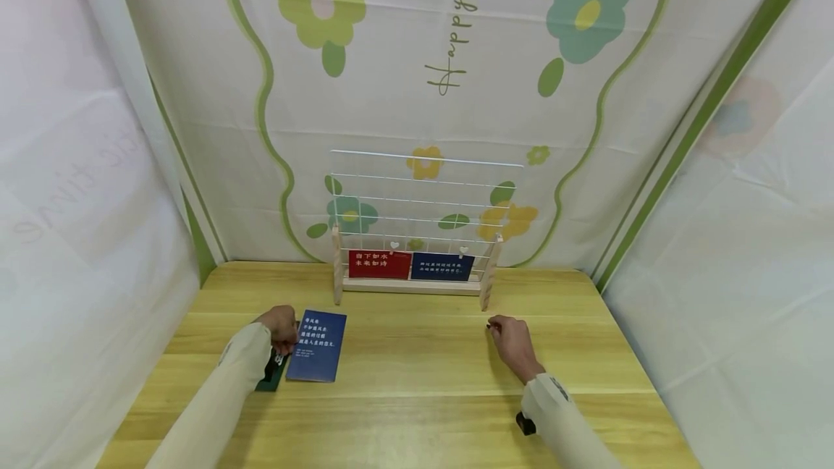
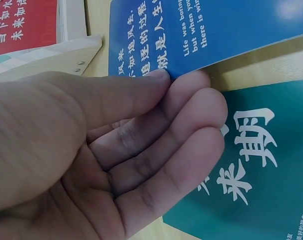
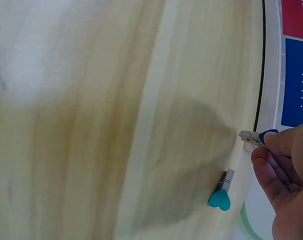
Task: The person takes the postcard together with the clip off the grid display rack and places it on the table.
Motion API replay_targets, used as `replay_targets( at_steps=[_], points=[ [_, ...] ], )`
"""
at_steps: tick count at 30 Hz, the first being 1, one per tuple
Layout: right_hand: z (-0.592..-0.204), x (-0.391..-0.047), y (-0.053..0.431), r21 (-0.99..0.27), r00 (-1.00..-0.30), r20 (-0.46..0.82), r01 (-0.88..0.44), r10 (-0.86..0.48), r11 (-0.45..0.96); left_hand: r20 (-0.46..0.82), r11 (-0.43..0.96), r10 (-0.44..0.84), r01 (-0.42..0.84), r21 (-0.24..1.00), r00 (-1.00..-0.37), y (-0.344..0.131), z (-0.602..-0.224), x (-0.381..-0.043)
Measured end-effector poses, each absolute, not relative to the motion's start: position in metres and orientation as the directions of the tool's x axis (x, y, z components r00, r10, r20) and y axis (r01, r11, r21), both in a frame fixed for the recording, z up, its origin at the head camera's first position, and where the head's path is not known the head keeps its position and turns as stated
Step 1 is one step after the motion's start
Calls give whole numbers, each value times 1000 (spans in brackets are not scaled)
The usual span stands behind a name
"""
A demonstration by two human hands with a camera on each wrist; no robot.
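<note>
1. Presently, the left hand [image 1: 280, 329] is partly closed, thumb and index finger pinching the edge of the loose blue card [image 1: 317, 347]; its remaining fingers are bent and grouped together.
2. Position of the loose blue card: left part of the table [image 1: 417, 360], white lettering facing up. Whether its far edge touches the surface cannot be told.
3. The green card [image 2: 261, 165] lies beneath and beside the left hand, on the table, with large white characters partly covered by the fingers.
4. The right hand [image 1: 515, 344] is likewise partly closed, pinching a small wooden clothespin [image 3: 249, 136] between thumb and index finger. The clothespin has a blue top, partly hidden by the thumb.
5. Position of the clothespin: just above or at the table near the rack's right leg; contact with the surface cannot be told.
6. A teal heart clip [image 3: 220, 199] lies on the table near the right hand, apart from the fingers.
7. The white wire rack [image 1: 426, 201], on wooden legs, stands at the back of the table. Mounted low on it, side by side, are a red card [image 1: 380, 265] at left and a dark blue card [image 1: 443, 267] at right. A white heart shows at the upper edge of each.
8. Flower-printed fabric [image 1: 391, 107] hangs behind the rack.
</note>
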State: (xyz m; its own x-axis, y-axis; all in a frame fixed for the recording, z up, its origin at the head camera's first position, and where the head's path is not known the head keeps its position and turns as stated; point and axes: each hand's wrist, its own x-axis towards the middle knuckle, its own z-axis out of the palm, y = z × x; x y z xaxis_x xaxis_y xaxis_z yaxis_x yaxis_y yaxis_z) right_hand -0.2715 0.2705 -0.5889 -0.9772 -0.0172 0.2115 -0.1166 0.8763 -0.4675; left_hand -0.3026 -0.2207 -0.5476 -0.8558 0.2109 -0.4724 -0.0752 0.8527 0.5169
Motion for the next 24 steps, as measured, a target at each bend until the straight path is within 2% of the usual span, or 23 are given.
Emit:
replay_targets(
  at_steps=[16, 24],
  points=[
    [-600, -260, 278, -500, -990, 135, -38, 34, 865, -480, 866, 190, -84, 493, -856, -225, -557, -303],
    [-603, -257, 279, -475, -991, 128, -28, 38, 880, -489, 862, 182, -101, 497, -853, -225, -556, -304]
  ],
)
